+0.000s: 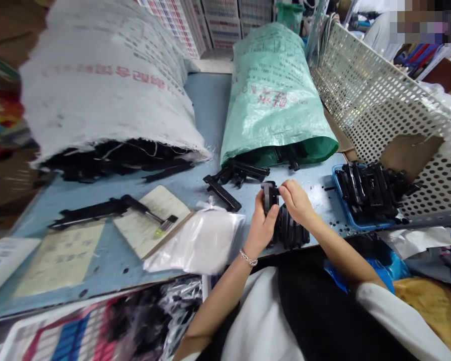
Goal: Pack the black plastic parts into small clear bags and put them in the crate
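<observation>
My left hand [263, 220] is closed around a black plastic part [269, 196], held upright above the table's front edge. The fingers of my right hand [295, 200] pinch at the upper right side of that same part; whether they grip a separate small piece there is hidden. Just below my hands lies a pile of similar black parts [293, 228]. To the left of my left hand, a long black part [222, 192] rests on the blue table [206, 100]. More of them spill from the mouth of the green woven sack [274, 95].
At left lies a white woven sack [113, 85] full of black parts. A blue basket [351, 213] of black parts stands right, before a perforated metal panel [379, 95]. Clear plastic bags [199, 240], a notepad [150, 220] and a black-handled brush [146, 208] lie left.
</observation>
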`<control>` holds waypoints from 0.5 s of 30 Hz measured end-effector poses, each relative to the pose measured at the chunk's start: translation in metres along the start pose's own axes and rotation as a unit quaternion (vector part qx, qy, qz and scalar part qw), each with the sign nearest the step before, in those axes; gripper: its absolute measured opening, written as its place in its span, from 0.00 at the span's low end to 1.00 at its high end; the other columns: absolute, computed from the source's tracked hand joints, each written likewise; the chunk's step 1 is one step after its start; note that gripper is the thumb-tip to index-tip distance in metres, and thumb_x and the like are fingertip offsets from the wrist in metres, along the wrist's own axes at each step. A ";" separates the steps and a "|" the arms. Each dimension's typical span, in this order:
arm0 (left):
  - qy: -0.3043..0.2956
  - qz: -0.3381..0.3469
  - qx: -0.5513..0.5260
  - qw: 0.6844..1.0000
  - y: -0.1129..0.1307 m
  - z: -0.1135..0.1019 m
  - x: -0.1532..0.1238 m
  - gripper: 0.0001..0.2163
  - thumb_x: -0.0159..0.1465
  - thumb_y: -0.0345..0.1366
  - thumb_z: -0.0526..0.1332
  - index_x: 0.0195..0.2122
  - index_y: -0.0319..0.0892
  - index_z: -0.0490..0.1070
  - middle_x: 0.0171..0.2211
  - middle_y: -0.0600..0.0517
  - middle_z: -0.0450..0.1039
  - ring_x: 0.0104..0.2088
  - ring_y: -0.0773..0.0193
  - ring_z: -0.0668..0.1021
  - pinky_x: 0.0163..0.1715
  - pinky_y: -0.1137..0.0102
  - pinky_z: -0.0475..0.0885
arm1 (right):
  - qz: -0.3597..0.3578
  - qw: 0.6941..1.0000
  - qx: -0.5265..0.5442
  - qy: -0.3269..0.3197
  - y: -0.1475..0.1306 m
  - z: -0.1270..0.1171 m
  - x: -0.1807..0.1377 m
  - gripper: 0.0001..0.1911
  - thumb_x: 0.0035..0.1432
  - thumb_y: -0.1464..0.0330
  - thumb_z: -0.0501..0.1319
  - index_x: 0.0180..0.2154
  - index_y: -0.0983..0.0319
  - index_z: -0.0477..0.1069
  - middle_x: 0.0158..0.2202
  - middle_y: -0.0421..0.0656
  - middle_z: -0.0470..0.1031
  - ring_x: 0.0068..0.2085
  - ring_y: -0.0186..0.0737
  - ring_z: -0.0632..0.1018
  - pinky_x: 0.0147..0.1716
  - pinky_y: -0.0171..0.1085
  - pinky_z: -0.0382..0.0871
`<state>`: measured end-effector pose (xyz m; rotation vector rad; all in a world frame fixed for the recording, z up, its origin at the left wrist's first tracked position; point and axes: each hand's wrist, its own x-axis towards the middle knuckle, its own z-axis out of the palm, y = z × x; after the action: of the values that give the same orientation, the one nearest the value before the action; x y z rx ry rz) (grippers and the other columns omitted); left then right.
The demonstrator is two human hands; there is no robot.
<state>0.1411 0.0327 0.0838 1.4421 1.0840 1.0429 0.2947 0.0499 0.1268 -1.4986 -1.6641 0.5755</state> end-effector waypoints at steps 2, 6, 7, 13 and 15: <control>0.012 0.033 0.058 0.998 0.001 0.000 -0.002 0.34 0.67 0.56 0.55 0.68 0.44 0.51 0.67 0.40 0.59 0.66 0.47 0.65 0.64 0.55 0.64 | 0.063 0.992 0.108 -0.036 0.001 0.009 0.007 0.22 0.68 0.49 0.46 0.28 0.57 0.57 0.26 0.39 0.62 0.30 0.38 0.67 0.33 0.38 0.65; 0.041 0.017 0.041 0.998 0.002 -0.011 0.005 0.32 0.67 0.56 0.55 0.67 0.44 0.54 0.64 0.41 0.63 0.64 0.49 0.68 0.63 0.56 0.64 | 0.116 0.964 0.217 -0.104 0.006 0.024 0.002 0.25 0.69 0.47 0.43 0.28 0.57 0.57 0.23 0.37 0.60 0.26 0.36 0.65 0.27 0.36 0.63; 0.059 -0.003 0.013 0.998 0.001 -0.015 0.008 0.30 0.67 0.56 0.55 0.65 0.44 0.57 0.61 0.42 0.67 0.61 0.50 0.71 0.61 0.57 0.67 | 0.085 0.972 0.184 -0.120 0.007 0.027 -0.003 0.25 0.69 0.47 0.43 0.29 0.58 0.60 0.25 0.38 0.63 0.27 0.36 0.67 0.29 0.36 0.65; 0.111 -0.076 -0.069 0.988 -0.018 -0.047 0.022 0.22 0.66 0.57 0.56 0.49 0.44 0.70 0.39 0.49 0.76 0.45 0.55 0.79 0.46 0.63 0.75 | -0.197 0.947 -0.182 -0.178 0.003 0.043 -0.048 0.20 0.69 0.54 0.53 0.33 0.60 0.71 0.33 0.48 0.73 0.39 0.45 0.70 0.40 0.43 0.64; 0.116 -0.076 -0.011 0.990 -0.033 -0.056 0.020 0.20 0.66 0.56 0.56 0.43 0.44 0.72 0.37 0.48 0.76 0.43 0.55 0.79 0.45 0.62 0.74 | -0.226 0.932 -0.202 -0.200 0.008 0.051 -0.045 0.22 0.71 0.55 0.50 0.32 0.60 0.72 0.32 0.47 0.73 0.38 0.44 0.71 0.39 0.42 0.64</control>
<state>0.0879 0.0671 0.0591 1.2207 1.3235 1.1276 0.2573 0.0168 0.0795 -1.2445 -2.4777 0.3022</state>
